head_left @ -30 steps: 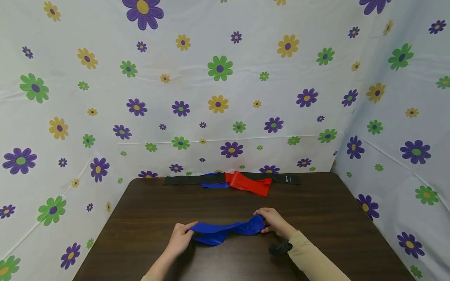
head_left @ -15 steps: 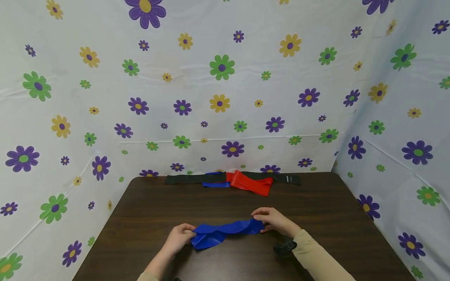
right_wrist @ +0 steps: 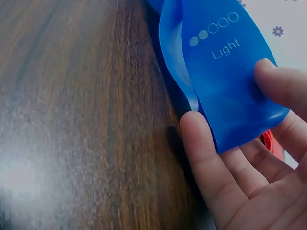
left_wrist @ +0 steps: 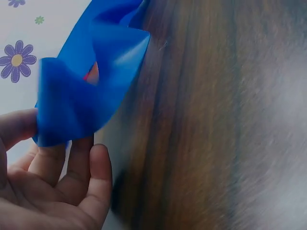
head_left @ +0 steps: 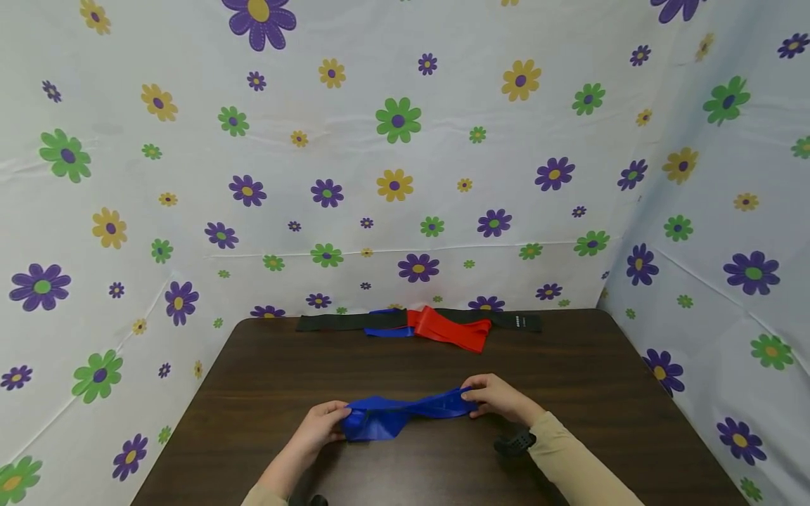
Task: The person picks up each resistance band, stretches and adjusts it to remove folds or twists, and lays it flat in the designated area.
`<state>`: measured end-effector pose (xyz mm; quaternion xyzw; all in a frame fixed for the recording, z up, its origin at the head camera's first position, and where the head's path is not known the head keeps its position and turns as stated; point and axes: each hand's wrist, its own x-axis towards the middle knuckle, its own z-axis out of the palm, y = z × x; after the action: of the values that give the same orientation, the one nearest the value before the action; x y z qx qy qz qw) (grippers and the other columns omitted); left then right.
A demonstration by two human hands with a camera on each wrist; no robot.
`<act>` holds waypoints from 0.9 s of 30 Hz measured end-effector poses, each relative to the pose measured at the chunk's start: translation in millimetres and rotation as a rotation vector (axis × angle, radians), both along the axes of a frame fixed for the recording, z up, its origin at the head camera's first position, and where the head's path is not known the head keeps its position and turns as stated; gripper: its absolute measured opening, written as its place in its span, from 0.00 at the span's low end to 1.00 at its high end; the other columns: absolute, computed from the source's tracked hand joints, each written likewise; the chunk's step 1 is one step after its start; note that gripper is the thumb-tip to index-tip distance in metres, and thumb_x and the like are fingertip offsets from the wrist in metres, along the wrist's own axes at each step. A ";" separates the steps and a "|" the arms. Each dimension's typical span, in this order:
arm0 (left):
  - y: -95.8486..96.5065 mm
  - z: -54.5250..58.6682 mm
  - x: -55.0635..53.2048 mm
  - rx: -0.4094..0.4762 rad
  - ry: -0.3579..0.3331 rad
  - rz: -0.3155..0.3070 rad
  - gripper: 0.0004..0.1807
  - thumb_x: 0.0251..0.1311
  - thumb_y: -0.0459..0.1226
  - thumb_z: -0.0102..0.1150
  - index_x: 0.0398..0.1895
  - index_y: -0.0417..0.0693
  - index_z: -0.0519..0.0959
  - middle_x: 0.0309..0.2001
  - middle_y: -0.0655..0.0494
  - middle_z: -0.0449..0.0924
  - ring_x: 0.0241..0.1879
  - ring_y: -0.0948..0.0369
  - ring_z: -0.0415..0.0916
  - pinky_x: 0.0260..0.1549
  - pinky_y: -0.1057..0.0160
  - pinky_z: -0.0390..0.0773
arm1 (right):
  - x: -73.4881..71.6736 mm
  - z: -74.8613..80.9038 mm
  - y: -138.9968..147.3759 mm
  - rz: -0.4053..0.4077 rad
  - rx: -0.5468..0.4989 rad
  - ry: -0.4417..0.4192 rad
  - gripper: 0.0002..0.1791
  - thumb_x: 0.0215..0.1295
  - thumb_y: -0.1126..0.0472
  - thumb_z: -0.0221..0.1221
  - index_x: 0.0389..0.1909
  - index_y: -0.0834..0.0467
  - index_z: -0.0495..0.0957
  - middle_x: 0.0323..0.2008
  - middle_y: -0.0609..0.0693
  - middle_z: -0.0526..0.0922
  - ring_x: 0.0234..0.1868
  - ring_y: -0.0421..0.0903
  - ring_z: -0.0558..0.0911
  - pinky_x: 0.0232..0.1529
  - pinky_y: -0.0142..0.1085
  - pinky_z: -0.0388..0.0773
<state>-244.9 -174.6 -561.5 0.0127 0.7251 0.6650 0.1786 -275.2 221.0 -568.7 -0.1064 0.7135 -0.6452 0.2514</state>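
A blue resistance band (head_left: 380,419), a flat loop marked "Light" in the right wrist view, stretches between both hands just above the table. My left hand (head_left: 320,426) grips its left end; in the left wrist view the thumb lies on one side of the band (left_wrist: 72,105) and fingers sit behind it. The right hand (head_left: 500,398) pinches the other end, with the thumb on the printed face of the band (right_wrist: 230,81) and fingers underneath. The loop hangs slack and slightly twisted in the middle.
Along the back edge of the dark wooden table (head_left: 266,379) lie a black band (head_left: 335,322), a red band (head_left: 449,330) and another blue band (head_left: 389,332), overlapping each other. A flower-print cloth (head_left: 354,126) hangs behind and at both sides.
The blue band stays held at both ends while its left part turns and folds differently between the fingers. My right hand has shifted slightly to the right.
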 end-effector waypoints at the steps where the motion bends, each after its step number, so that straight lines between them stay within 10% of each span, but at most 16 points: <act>1: -0.5 1.8 -0.7 -0.017 0.006 -0.008 0.18 0.66 0.38 0.54 0.47 0.27 0.75 0.34 0.56 0.80 0.33 0.62 0.78 0.33 0.60 0.79 | 0.0 -0.2 0.4 -0.006 0.003 -0.003 0.14 0.67 0.61 0.58 0.45 0.68 0.74 0.39 0.54 0.74 0.39 0.49 0.77 0.39 0.43 0.82; 10: -12.1 24.6 -14.4 -0.249 0.126 -0.117 0.21 0.67 0.40 0.54 0.52 0.29 0.74 0.35 0.52 0.80 0.29 0.61 0.76 0.29 0.60 0.78 | 5.0 7.8 5.1 -0.001 0.088 -0.006 0.15 0.68 0.58 0.57 0.41 0.68 0.74 0.38 0.55 0.76 0.37 0.49 0.79 0.31 0.41 0.83; 17: -23.3 45.6 -22.7 -0.423 0.224 -0.282 0.15 0.67 0.42 0.54 0.36 0.36 0.81 0.24 0.58 0.75 0.25 0.63 0.70 0.26 0.64 0.72 | 10.4 8.4 8.4 0.093 0.154 0.029 0.13 0.69 0.56 0.56 0.33 0.63 0.76 0.32 0.52 0.80 0.31 0.47 0.81 0.28 0.40 0.82; 27: -25.0 31.8 -26.9 -0.461 0.223 -0.334 0.13 0.63 0.40 0.58 0.26 0.38 0.79 0.19 0.61 0.67 0.21 0.64 0.64 0.21 0.68 0.64 | 27.0 5.7 2.3 0.073 0.198 0.074 0.10 0.60 0.59 0.64 0.28 0.63 0.78 0.23 0.53 0.81 0.22 0.44 0.81 0.20 0.37 0.80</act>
<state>-271.8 -199.5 -529.7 0.1637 0.8598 0.4391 0.2028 -248.2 223.2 -563.0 -0.1306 0.7782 -0.5577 0.2573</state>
